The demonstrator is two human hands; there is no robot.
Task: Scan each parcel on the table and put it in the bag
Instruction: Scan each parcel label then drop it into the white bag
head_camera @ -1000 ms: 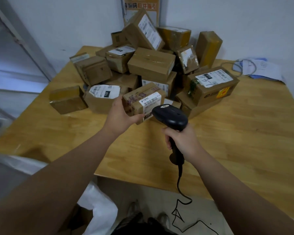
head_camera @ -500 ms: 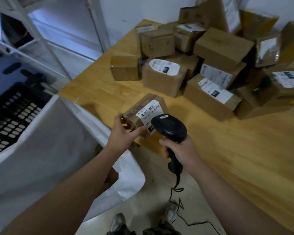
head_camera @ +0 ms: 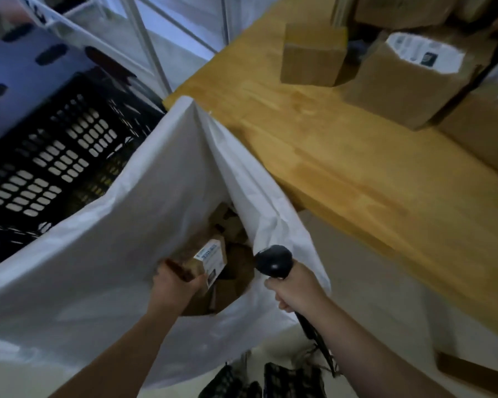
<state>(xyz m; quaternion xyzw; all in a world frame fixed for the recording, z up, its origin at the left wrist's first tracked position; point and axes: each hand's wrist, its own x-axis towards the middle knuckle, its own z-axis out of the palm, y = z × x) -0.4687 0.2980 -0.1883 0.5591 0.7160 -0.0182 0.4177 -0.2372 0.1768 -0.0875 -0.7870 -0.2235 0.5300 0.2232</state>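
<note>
My left hand [head_camera: 174, 285] grips a small cardboard parcel [head_camera: 206, 258] with a white barcode label, held inside the mouth of the big white bag [head_camera: 121, 234]. Several brown parcels lie deeper in the bag, below it. A black handheld scanner [head_camera: 274, 261] sits in the grip of my right hand [head_camera: 295, 288], just right of the bag's opening, its cable trailing down. More parcels [head_camera: 406, 79] remain on the wooden table [head_camera: 342, 168] at the upper right.
A black perforated plastic crate [head_camera: 49, 165] stands left of the bag. White metal shelf posts [head_camera: 147, 44] rise behind it. The table's near edge runs diagonally just right of the bag. My shoes [head_camera: 270, 380] and the floor show at the bottom.
My view swung left and down from the table to the bag. My left hand carried the scanned parcel off the table edge into the bag's opening; the scanner hand followed alongside.
</note>
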